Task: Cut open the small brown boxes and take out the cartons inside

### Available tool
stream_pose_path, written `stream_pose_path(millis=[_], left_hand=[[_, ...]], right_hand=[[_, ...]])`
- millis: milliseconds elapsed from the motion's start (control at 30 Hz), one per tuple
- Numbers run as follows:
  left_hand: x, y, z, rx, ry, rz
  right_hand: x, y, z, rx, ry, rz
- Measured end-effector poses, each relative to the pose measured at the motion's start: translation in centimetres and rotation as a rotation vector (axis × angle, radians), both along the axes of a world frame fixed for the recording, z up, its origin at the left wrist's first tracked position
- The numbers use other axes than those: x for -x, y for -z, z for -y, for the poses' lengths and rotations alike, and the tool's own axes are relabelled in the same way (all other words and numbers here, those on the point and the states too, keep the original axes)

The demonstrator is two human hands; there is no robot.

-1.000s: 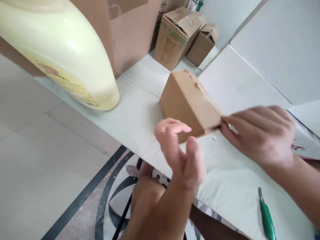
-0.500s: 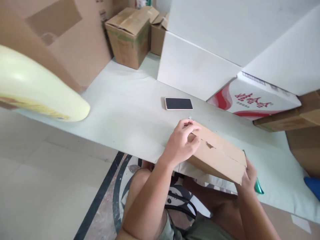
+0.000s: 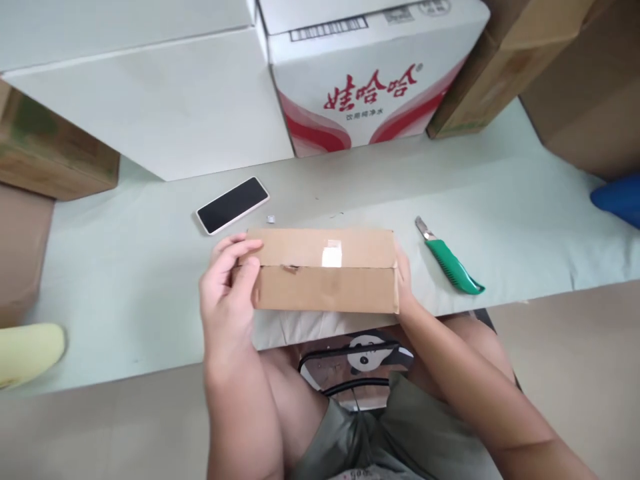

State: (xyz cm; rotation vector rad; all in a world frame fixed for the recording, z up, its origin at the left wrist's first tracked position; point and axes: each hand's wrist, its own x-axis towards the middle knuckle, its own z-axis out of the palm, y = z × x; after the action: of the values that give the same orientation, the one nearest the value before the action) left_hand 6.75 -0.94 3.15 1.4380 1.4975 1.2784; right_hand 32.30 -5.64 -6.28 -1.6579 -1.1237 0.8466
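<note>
A small brown cardboard box (image 3: 360,288) is held at the table's near edge, its long seam facing up. A piece of shiny tape crosses the seam, and a small tear shows left of it. My left hand (image 3: 233,277) grips the box's left end, thumb and fingers on either side of the seam. Against the right end presses my right hand (image 3: 404,273); its fingers are mostly hidden behind the box. To the right, a box cutter (image 3: 453,265) with a green handle lies on the cloth, its metal tip pointing away from me.
On the pale green cloth (image 3: 140,287) lie a phone (image 3: 233,205) and a tiny scrap (image 3: 271,219). White cartons (image 3: 165,113) and a red-and-white carton (image 3: 370,87) line the back. A blue object (image 3: 620,200) is at far right, a pale yellow object (image 3: 30,353) at left.
My view has swung to the right. The cardboard box now lies level across the view, and the box cutter, mostly hidden before, shows fully. Both hands stay on the box.
</note>
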Motion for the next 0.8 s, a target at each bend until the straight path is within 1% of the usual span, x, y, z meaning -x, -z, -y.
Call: stream_pose_path(millis=[100,200,367,467,533,600,633,667,700,733,800], left_hand=[[-1.0,-0.1,-0.5,-0.007,-0.041,0.033],[-2.1,-0.1,-0.6,-0.014,-0.048,0.054],[-2.5,0.2,-0.2,0.002,0.007,0.027],[-2.6,0.5,-0.1,-0.013,0.03,0.02],[-2.8,0.6,-0.1,-0.029,0.045,0.047],[-3.0,0.8,-0.1,-0.047,0.058,0.08],[-3.2,1.0,-0.1,-0.057,0.063,0.094],[-3.2,1.1,-0.1,-0.067,0.068,0.102],[-3.3,1.2,0.0,-0.075,0.075,0.106],[-3.3,1.3,0.0,-0.082,0.085,0.106],[-3.2,1.5,0.0,-0.09,0.102,0.1]], right_hand=[[-0.4,-1.4,0.3,-0.009,0.004,-0.069],[-1.0,-2.6,0.9,0.0,0.001,-0.115],[-1.9,-3.9,2.2,0.061,-0.014,-0.088],[-2.7,-4.4,3.2,0.057,-0.056,0.017],[-3.9,-4.8,3.9,-0.026,-0.061,0.167],[-5.7,-5.2,4.7,-0.117,0.006,0.356],[-6.8,-5.5,5.0,-0.129,0.068,0.444],[-7.8,-5.7,5.3,-0.099,0.138,0.517],[-8.8,-5.9,5.5,-0.028,0.201,0.573],[-9.7,-6.1,5.6,0.07,0.239,0.614],[-11.0,-6.4,5.6,0.302,0.245,0.659]])
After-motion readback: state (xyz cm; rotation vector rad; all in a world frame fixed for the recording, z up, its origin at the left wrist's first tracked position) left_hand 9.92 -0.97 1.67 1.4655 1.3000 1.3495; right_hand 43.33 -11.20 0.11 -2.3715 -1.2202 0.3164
